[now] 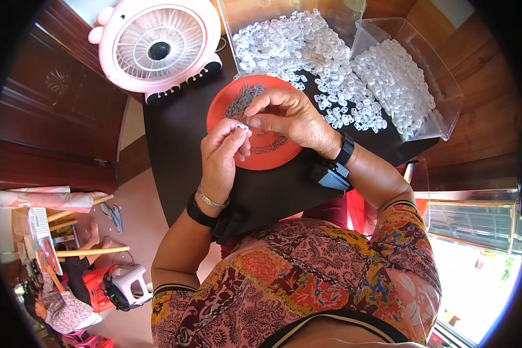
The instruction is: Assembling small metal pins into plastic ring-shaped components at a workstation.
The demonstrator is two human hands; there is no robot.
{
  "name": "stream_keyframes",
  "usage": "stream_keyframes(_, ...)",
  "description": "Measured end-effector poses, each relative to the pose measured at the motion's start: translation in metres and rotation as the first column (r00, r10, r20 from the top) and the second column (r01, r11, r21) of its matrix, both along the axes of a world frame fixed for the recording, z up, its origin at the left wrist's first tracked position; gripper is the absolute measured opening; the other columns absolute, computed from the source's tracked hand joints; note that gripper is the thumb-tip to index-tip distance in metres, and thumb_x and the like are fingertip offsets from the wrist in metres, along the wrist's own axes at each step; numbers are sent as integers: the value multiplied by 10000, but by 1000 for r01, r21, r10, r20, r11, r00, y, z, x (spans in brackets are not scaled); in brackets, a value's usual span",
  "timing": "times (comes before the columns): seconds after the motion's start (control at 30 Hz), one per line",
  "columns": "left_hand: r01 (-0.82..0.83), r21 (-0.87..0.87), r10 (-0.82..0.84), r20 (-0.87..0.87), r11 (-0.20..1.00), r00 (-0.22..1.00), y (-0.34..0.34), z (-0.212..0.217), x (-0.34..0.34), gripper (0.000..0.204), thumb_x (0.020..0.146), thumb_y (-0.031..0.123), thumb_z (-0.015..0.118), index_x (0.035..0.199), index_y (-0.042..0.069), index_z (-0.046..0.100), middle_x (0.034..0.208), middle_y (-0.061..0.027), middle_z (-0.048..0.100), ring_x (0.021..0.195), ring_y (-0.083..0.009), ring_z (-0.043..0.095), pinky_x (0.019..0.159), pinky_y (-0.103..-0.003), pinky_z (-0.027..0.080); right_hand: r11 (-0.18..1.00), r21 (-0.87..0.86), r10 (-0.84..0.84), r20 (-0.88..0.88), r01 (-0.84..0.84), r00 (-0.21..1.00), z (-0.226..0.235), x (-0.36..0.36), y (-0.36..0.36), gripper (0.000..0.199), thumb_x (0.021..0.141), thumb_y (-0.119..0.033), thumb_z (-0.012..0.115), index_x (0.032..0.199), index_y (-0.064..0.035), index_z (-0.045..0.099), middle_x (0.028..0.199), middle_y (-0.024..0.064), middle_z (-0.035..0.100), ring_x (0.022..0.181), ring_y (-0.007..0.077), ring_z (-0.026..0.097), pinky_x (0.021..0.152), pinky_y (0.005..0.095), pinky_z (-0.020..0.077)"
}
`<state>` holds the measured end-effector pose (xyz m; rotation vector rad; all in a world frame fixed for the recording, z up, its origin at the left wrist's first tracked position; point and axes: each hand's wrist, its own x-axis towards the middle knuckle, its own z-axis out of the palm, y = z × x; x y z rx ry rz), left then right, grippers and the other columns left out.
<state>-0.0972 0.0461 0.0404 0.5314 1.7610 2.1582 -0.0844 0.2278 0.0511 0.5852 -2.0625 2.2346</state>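
At far left, beyond the bench, another person (69, 307) sits near a white and grey plastic stool (134, 285). A pink, round, animal-shaped plastic fan (211, 35) stands at the rear left of the black, flat-topped bench (171, 151). The left hand (219, 152) is clamped, thumb against fingers, on a small white plastic piece (242, 127) above the left part of a round orange-red plastic tray (269, 164). Loose, slender grey metal pins (245, 100) lie in the tray, heaped toward its rear. The right hand (290, 119) is above the tray, thumb and index fingertips close together just beside the white piece; whether they grip anything cannot be told. Behind the tray, a clear rectangular plastic bin (230, 40) contains many small white pieces, with a loose spread of white pieces (354, 110) on the bench in front. To its right, a second clear plastic bin (439, 75), tilted in view, is also filled with white pieces.
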Motion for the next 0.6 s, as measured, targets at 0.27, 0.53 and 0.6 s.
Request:
stream_keyframes(0.27,24,-148,-33,-57,989,998,0,0,1,193,884,145,510,751,8,528,612,2,486,542,-52,429,503,-209,343,961,276,45,-77,-22,996,9,-1,7,209,844,45,604,1040,-26,595,914,26,647,876,93,601,799,242,494)
stream_keyframes(0.53,27,-194,-44,-85,981,995,-2,-2,-1,191,852,137,510,713,5,519,604,4,486,525,-53,419,487,-217,346,957,290,66,-135,-24,989,4,-2,5,206,858,37,590,1053,-29,585,909,29,650,885,89,598,805,252,493)
stream_keyframes(0.6,25,-200,-42,-78,979,996,-2,-2,-2,187,850,133,510,715,4,521,602,4,485,526,-52,420,486,-217,346,960,280,50,-123,-14,991,6,-2,6,199,860,34,589,1049,-27,586,910,29,650,884,86,597,806,250,492)
